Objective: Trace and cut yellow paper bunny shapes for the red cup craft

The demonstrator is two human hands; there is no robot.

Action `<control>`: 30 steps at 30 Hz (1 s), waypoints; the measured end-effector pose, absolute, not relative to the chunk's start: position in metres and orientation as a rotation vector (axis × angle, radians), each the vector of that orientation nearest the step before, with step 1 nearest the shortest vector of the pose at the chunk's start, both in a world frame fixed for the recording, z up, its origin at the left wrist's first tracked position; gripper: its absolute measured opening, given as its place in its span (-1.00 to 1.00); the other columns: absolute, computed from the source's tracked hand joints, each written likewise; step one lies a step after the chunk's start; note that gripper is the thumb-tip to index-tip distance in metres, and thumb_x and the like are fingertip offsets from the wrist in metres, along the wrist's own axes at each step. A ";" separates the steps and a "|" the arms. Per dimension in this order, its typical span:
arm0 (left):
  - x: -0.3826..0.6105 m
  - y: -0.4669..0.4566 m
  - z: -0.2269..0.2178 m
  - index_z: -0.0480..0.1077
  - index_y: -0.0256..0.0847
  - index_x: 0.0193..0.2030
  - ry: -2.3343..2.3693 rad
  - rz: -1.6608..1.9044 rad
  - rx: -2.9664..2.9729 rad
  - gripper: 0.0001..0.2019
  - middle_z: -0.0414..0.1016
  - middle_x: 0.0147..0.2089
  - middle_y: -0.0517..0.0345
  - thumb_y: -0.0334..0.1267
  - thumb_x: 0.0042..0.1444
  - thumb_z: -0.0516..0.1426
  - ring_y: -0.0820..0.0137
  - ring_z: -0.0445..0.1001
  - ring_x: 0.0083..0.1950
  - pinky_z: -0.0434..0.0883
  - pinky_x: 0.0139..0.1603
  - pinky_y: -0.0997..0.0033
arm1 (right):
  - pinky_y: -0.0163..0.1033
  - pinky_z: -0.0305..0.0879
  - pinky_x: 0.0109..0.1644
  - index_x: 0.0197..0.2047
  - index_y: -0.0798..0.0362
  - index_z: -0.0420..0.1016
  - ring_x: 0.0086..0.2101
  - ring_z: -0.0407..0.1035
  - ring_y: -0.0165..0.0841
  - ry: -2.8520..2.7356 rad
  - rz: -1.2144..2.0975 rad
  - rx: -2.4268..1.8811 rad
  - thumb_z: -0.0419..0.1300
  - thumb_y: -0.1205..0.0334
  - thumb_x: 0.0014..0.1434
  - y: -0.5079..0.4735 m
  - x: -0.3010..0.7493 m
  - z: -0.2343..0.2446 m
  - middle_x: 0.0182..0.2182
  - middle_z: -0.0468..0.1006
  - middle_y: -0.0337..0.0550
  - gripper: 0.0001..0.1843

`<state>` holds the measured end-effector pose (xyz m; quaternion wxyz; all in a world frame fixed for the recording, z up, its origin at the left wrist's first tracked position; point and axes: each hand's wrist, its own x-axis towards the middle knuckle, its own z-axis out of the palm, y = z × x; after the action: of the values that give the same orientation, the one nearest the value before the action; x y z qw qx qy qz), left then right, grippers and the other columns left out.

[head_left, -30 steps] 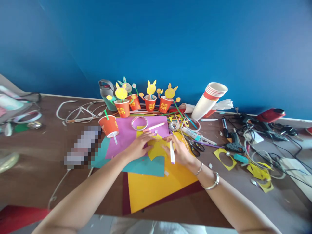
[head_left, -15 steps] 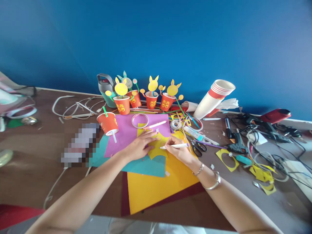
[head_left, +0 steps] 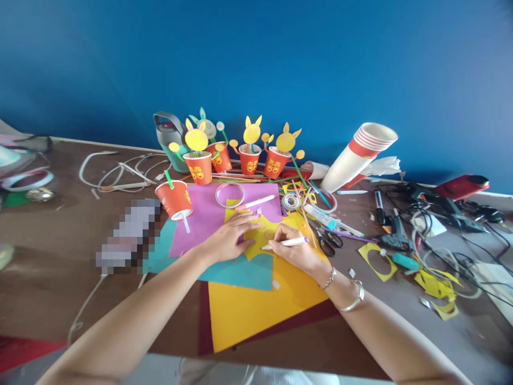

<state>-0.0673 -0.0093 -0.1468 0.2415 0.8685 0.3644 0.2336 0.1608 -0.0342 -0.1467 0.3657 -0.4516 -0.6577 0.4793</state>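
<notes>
Your right hand [head_left: 290, 249] is gripping a white marker [head_left: 294, 242], its tip at the yellow paper [head_left: 259, 235] between your hands; your left hand [head_left: 229, 236] is lying loosely spread on it, grasping nothing. Faint outlines [head_left: 263, 225] are showing there, apparently uncut. Four rabbit-topped cups [head_left: 199, 169] are standing assembled; one tilted cup [head_left: 175, 200] is carrying only straws [head_left: 170, 180].

Craft workspace: desk [head_left: 180, 326] against blue wall [head_left: 256, 64]; home or studio, cannot tell. Evidence: coloured paper [head_left: 256, 315], scissors [head_left: 320, 235], glue gun [head_left: 401, 241], yellow scraps [head_left: 436, 286], red cups [head_left: 199, 170] bearing cut-out rabbit heads [head_left: 196, 140].
</notes>
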 end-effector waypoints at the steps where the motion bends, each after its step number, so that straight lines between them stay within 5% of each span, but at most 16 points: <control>1: -0.067 -0.009 -0.147 0.41 -0.11 0.17 0.994 0.639 2.379 -0.60 0.31 0.34 -0.01 -0.29 0.18 0.17 0.13 0.21 0.39 0.23 0.39 -0.04 | -0.35 0.01 -0.57 -0.53 0.01 0.18 -0.60 0.06 -0.51 -1.705 1.223 -1.164 0.25 0.12 0.09 -0.034 0.161 -0.148 -0.63 0.22 -0.38 -0.67; 30: -0.068 -0.009 -0.144 0.35 -0.12 0.22 1.007 0.558 2.404 -0.58 0.27 0.36 0.01 -0.27 0.21 0.15 0.18 0.18 0.41 0.18 0.42 0.00 | -0.36 -0.06 -0.56 -0.54 0.01 0.18 -0.61 0.02 -0.53 -1.720 1.300 -1.157 0.24 0.11 0.08 -0.034 0.161 -0.149 -0.64 0.21 -0.39 -0.67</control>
<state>-0.0680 -0.0089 -0.1440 0.2357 0.8766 0.3670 0.2033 0.1608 -0.0344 -0.1490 0.3404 -0.4446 -0.6609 0.4997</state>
